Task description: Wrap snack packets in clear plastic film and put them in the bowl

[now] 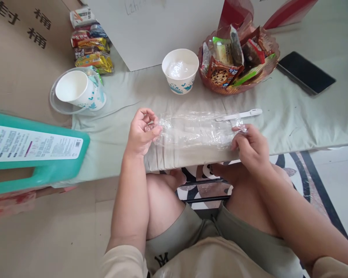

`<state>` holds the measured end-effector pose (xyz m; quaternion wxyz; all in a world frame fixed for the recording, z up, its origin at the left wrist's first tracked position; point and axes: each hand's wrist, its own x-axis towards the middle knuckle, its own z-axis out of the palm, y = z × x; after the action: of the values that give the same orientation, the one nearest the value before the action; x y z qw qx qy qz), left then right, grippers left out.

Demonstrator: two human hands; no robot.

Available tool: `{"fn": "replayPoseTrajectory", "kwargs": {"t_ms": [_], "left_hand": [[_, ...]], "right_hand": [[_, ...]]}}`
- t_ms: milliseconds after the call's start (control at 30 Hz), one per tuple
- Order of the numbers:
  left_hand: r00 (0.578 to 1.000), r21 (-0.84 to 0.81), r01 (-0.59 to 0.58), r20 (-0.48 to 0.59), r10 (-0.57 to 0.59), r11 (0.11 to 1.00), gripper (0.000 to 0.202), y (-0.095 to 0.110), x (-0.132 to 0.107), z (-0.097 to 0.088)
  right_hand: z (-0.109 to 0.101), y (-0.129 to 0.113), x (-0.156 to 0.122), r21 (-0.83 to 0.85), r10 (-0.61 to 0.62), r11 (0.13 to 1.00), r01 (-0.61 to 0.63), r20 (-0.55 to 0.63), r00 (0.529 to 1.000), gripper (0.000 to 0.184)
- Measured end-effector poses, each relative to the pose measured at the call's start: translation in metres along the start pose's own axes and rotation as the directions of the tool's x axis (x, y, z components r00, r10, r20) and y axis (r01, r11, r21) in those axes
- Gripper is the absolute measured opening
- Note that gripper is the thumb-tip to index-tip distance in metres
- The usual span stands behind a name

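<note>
A clear plastic bag (195, 131) lies stretched across the pale green cloth (292, 123) near the table's front edge. My left hand (141, 132) pinches the bag's left end with curled fingers. My right hand (251, 148) pinches its right end. A white sealing clip (239, 114) rests on the cloth just behind the bag's right part, apart from both hands.
Behind stand a white paper bowl (180, 71) with something clear inside, a basket of snack packets (237, 61) and a black phone (306, 72). At left are a tipped paper cup in a clear lid (78, 90), stacked snack packs (91, 42) and a teal jug (34, 150).
</note>
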<state>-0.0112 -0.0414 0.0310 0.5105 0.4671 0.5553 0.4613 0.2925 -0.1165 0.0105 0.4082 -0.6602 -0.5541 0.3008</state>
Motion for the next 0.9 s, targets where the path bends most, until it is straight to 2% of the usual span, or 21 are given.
{"fn": "replayPoseTrajectory", "kwargs": {"t_ms": [133, 233, 333, 433, 533, 633, 700, 800, 900], "left_hand": [[0.999, -0.154, -0.036, -0.044, 0.029, 0.987, 0.050, -0.003, 0.006, -0.001], [0.996, -0.253, -0.085, -0.055, 0.074, 0.964, 0.052, -0.009, 0.011, -0.003], [0.993, -0.302, -0.103, -0.089, 0.080, 0.948, 0.052, -0.014, 0.013, -0.004], [0.999, -0.315, 0.026, -0.020, -0.034, 0.949, 0.057, -0.014, 0.011, -0.004], [0.981, -0.253, 0.193, 0.082, -0.178, 0.948, 0.060, -0.012, 0.009, -0.003], [0.978, -0.177, 0.209, 0.050, -0.203, 0.962, 0.056, -0.012, 0.009, 0.000], [0.987, -0.134, 0.157, -0.009, -0.159, 0.978, 0.049, -0.013, 0.011, 0.003], [0.994, -0.121, 0.078, -0.066, -0.086, 0.990, 0.039, -0.014, 0.014, 0.006], [0.997, -0.154, 0.067, -0.037, -0.074, 0.986, 0.045, -0.012, 0.012, 0.008]], "right_hand": [[-0.002, -0.005, 0.001, -0.078, -0.042, 0.996, 0.048, 0.080, 0.996, 0.012], [-0.002, -0.010, 0.002, -0.143, 0.041, 0.989, -0.030, 0.071, 0.997, 0.025], [0.000, -0.012, 0.004, -0.097, 0.077, 0.993, -0.074, 0.035, 0.996, 0.033], [0.002, -0.011, 0.007, 0.040, 0.119, 0.992, -0.118, -0.025, 0.993, 0.022], [0.004, -0.009, 0.011, 0.154, 0.196, 0.970, -0.187, -0.045, 0.980, 0.008], [0.003, -0.006, 0.013, 0.173, 0.244, 0.956, -0.236, -0.028, 0.969, 0.002], [0.002, -0.004, 0.014, 0.174, 0.242, 0.956, -0.236, -0.018, 0.970, 0.005], [0.002, -0.003, 0.014, 0.129, 0.179, 0.976, -0.176, -0.015, 0.984, 0.028], [0.003, -0.004, 0.016, 0.092, 0.194, 0.978, -0.187, -0.076, 0.978, 0.039]]}}
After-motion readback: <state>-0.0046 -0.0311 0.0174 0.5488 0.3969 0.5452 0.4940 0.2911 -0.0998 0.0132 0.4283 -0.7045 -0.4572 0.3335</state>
